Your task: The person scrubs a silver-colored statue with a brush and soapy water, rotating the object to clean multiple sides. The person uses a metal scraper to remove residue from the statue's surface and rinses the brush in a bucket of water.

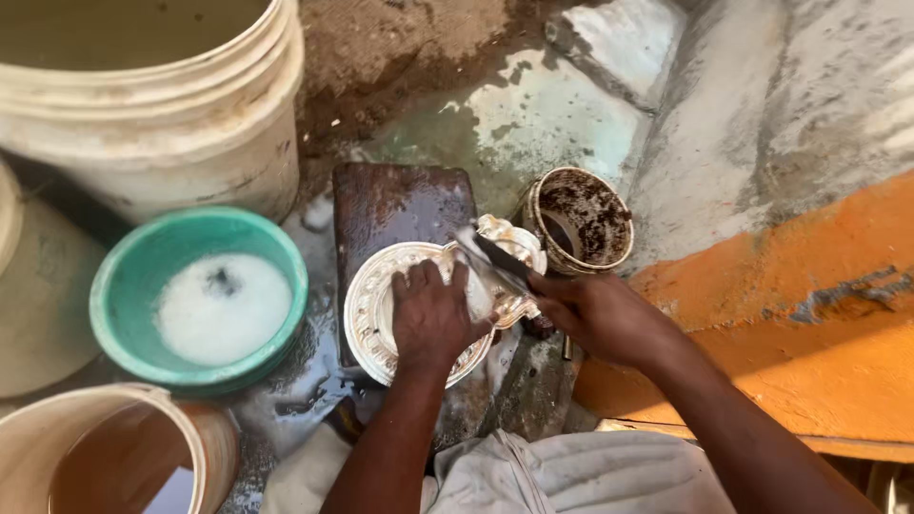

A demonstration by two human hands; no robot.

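No packages, labels, signs or screens anywhere down here; the pails, the basin and the little pot are all bare-sided, with no printed wrapper or sticker showing.

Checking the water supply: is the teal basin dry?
No, the teal basin holds white foamy water, left of the left hand pressing on the ornate silver plate.

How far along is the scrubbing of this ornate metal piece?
Midway. The left hand presses the silvery ornate plate onto the wet board; the right hand works a brush across it. The piece already looks bright; suds fill the teal basin. No rinsing shows yet.
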